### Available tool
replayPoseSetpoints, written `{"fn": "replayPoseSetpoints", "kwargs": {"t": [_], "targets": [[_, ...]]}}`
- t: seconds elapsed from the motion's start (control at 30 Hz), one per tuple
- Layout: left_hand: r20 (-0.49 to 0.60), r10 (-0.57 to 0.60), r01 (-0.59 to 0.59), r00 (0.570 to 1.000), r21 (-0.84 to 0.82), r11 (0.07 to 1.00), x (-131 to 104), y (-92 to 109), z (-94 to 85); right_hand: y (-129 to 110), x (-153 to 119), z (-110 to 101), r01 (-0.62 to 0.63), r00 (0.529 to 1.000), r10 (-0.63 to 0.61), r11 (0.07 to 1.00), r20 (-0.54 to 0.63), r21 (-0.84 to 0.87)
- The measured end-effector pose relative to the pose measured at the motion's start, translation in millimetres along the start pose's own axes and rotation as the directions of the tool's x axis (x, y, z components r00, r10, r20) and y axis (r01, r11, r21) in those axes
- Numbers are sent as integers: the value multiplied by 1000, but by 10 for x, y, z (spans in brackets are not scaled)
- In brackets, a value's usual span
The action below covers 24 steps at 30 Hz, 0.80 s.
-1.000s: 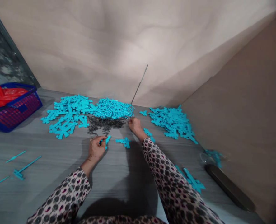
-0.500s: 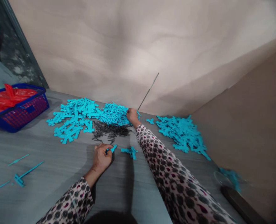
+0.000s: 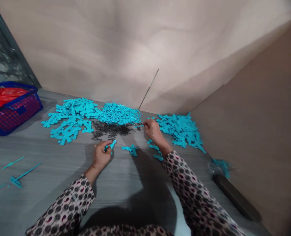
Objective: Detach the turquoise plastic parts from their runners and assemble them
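My left hand is closed in a pinch on a small turquoise plastic piece, held just above the table. My right hand is closed too, its fingertips on a thin turquoise stick that points left; part of it is hidden by the fingers. Left of that hand lies a heap of thin turquoise sticks, with a pile of small dark parts in front. Between my hands a turquoise gun-shaped piece lies on the table. Several more turquoise pieces lie beside my right wrist.
Flat turquoise parts form heaps at left and right. A blue basket with a red bag stands far left. A thin rod rises against the wall. Loose assembled pieces lie front left, a dark elongated object at right.
My right hand has drawn back from the stick heap, toward me and to the right, with a thin stick in its fingers. My left hand keeps its piece. The view has shifted slightly.
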State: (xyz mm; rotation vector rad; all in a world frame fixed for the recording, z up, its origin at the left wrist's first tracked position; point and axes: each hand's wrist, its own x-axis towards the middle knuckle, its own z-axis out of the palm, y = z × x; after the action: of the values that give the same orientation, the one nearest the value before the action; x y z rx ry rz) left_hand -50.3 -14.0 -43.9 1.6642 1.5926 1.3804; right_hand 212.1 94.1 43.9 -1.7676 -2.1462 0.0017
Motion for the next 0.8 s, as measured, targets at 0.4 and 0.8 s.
{"fn": "replayPoseSetpoints", "kwargs": {"t": [0.4,0.8], "targets": [[-75,-155,132,985,-247,960,52,15,-13,-13,-965,-397,204,823,-114,974,556,-103],[-41,-75,63,996,-241,969,68,-26,-31,-113,-1264,81,-9,910,39,997,412,-73]]}}
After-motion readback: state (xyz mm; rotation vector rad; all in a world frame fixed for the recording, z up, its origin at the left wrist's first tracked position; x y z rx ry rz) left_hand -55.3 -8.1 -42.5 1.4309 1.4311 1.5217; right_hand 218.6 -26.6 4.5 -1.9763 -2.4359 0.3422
